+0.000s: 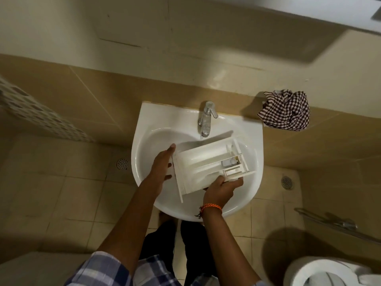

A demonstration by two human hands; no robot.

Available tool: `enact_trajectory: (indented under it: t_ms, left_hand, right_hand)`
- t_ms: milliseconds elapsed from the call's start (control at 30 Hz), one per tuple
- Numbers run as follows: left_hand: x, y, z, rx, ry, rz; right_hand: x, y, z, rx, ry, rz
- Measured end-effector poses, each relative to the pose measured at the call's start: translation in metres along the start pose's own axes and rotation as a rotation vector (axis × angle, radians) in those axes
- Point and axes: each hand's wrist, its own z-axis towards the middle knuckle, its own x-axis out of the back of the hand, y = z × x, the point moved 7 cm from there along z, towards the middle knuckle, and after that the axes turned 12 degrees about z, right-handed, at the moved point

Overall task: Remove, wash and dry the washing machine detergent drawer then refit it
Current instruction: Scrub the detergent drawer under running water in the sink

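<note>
A white plastic detergent drawer [206, 164] with several compartments is held over the bowl of a white wash basin [144, 141], its open side up. My left hand [162, 164] grips its front panel at the left end. On the near right edge of the drawer, my right hand [221, 187] is closed around the side wall. A chrome tap [206, 117] stands at the back of the basin, above the drawer's far edge; I see no water running.
A checked cloth [285, 110] hangs bunched on the wall to the right of the basin. A toilet [321, 271] sits at the lower right with a metal spray hose [329, 221] on the wall. Floor drains [122, 163] lie in the tiled floor.
</note>
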Motion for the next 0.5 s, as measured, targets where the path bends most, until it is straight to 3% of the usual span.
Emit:
enact_trajectory:
  t_ms: [133, 233, 300, 367, 433, 500]
  left_hand:
    - [-0.009, 0.012, -0.004, -0.113, -0.072, 0.067]
    - [-0.003, 0.013, -0.001, -0.189, 0.007, 0.128]
    - [0.007, 0.010, 0.001, -0.237, 0.078, 0.181]
    - [0.015, 0.014, -0.005, -0.340, 0.166, 0.232]
    - [0.021, 0.020, -0.014, -0.457, 0.260, 0.291]
    - [0.024, 0.027, -0.019, -0.550, 0.317, 0.342]
  right_hand:
    - [-0.009, 0.016, 0.009, -0.222, -0.111, 0.297]
    - [-0.023, 0.025, 0.018, -0.389, -0.201, 0.424]
    - [-0.030, 0.030, 0.022, -0.468, -0.271, 0.369]
    - [-0.029, 0.031, 0.026, -0.523, -0.317, 0.153]
    - [-0.018, 0.023, 0.031, -0.502, -0.266, -0.025]
    - [-0.011, 0.007, 0.037, -0.440, -0.198, 0.064]
